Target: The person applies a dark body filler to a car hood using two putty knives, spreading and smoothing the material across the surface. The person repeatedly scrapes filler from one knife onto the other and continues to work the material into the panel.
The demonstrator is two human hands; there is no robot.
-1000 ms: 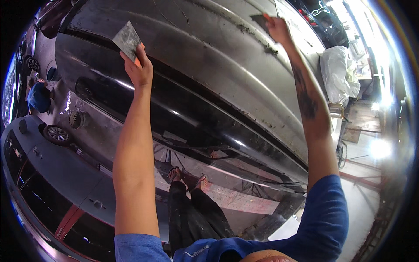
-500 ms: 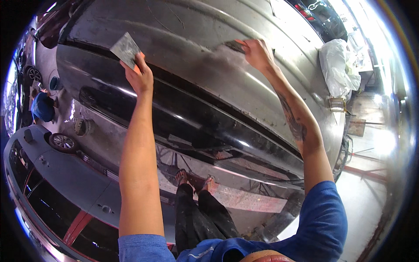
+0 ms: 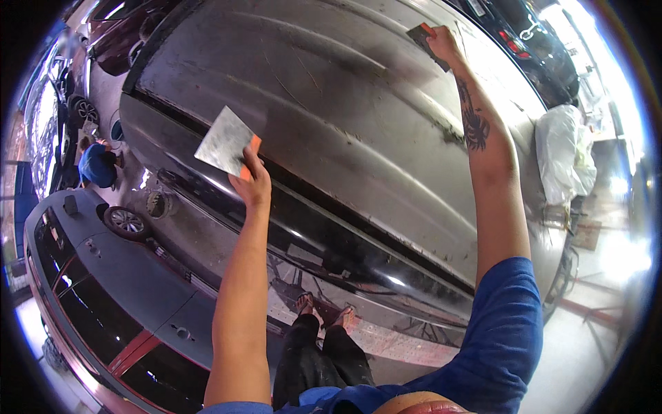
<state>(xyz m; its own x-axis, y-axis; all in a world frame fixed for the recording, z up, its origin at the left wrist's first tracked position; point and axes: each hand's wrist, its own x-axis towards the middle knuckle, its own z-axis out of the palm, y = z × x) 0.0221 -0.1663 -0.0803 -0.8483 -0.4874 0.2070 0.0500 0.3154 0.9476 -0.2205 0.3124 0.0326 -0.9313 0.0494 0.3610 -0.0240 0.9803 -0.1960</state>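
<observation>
My left hand point(image 3: 252, 185) grips a broad, flat putty spreader point(image 3: 222, 143) with a pale, smeared blade and an orange back edge. It is held up over the near edge of a grey car roof point(image 3: 386, 114). Far across the roof, my right hand point(image 3: 445, 48) is closed on a second putty spreader point(image 3: 422, 43), dark-bladed with an orange edge. That blade is at the roof's far side; whether it touches the metal I cannot tell. Long ribs, scratches and darker patches mark the roof.
I stand on a perforated plank point(image 3: 393, 345) beside the car. A grey car point(image 3: 138, 276) is behind on the left, near a bucket point(image 3: 158, 205) and a crouching person point(image 3: 98, 165). White plastic sheeting point(image 3: 562, 152) hangs at the right. A dark car point(image 3: 531, 48) stands beyond the roof.
My right hand has moved its spreader farther away across the roof. My left hand with its spreader sits lower and more to the right in view; the whole view has also shifted.
</observation>
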